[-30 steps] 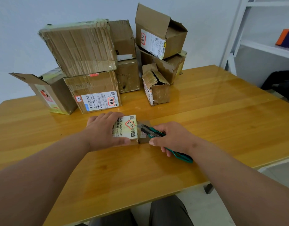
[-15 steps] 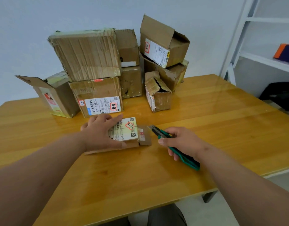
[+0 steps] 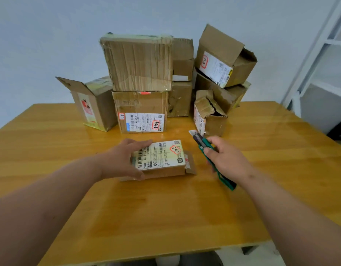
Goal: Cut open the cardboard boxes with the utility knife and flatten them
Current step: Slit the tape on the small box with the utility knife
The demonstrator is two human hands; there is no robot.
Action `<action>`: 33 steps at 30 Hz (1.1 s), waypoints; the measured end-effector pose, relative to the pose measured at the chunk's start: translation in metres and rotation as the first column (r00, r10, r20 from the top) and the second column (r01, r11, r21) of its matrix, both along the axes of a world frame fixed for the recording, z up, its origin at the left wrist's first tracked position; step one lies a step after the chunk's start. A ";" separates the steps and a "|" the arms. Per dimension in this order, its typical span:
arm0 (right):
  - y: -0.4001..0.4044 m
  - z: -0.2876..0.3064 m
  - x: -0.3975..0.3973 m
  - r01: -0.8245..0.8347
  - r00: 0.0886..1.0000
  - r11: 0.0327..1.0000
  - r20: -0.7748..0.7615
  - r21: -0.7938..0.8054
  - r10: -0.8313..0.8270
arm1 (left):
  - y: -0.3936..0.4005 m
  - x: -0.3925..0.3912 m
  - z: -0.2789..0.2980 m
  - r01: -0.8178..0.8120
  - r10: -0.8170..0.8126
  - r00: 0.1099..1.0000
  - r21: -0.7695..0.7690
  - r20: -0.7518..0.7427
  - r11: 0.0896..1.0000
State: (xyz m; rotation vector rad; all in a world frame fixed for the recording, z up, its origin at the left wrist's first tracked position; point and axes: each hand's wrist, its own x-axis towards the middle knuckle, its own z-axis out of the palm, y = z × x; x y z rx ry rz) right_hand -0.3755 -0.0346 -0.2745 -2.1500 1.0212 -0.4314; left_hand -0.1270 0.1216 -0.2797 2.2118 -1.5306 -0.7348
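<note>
A small flat cardboard box (image 3: 162, 158) with a white shipping label lies on the wooden table (image 3: 165, 217) in front of me; its right end flap hangs open. My left hand (image 3: 123, 160) grips the box's left end, thumb on the near side and fingers over the top. To the right, my right hand (image 3: 225, 158) holds a green utility knife (image 3: 204, 145), blade out and pointing away, clear of the box.
Several cardboard boxes (image 3: 141, 64) are stacked at the back of the table, some with open flaps; a small torn box (image 3: 210, 114) stands just beyond the knife tip. A white shelf unit (image 3: 323, 60) stands at the right.
The knife has drawn back from the small box's right end, to the right and away. The box's end flap now hangs open. My left hand stays on the box.
</note>
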 end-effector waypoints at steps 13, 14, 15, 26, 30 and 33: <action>0.036 0.032 0.057 -0.427 0.886 0.682 -0.426 -0.594 0.183 | 0.011 0.008 -0.019 -0.088 0.108 0.987 -0.155 0.123 0.984; 0.041 0.034 0.063 -0.459 0.870 0.651 -0.454 -0.604 0.192 | 0.012 0.008 -0.019 -0.091 0.116 0.977 -0.146 0.179 0.985; 0.046 0.036 0.069 -0.487 0.856 0.622 -0.478 -0.613 0.200 | 0.012 0.007 -0.020 -0.099 0.126 0.968 -0.134 0.215 0.986; 0.072 0.053 0.102 -0.643 0.744 0.417 -0.654 -0.643 0.138 | 0.014 0.005 -0.023 -0.142 0.167 0.968 -0.138 0.187 0.980; 0.077 0.056 0.105 -0.673 0.716 0.399 -0.684 -0.623 0.141 | 0.014 0.005 -0.024 -0.148 0.169 0.973 -0.137 0.158 0.979; 0.077 0.059 0.105 -0.673 0.711 0.388 -0.694 -0.629 0.108 | 0.014 0.006 -0.024 -0.155 0.172 0.974 -0.120 0.146 0.980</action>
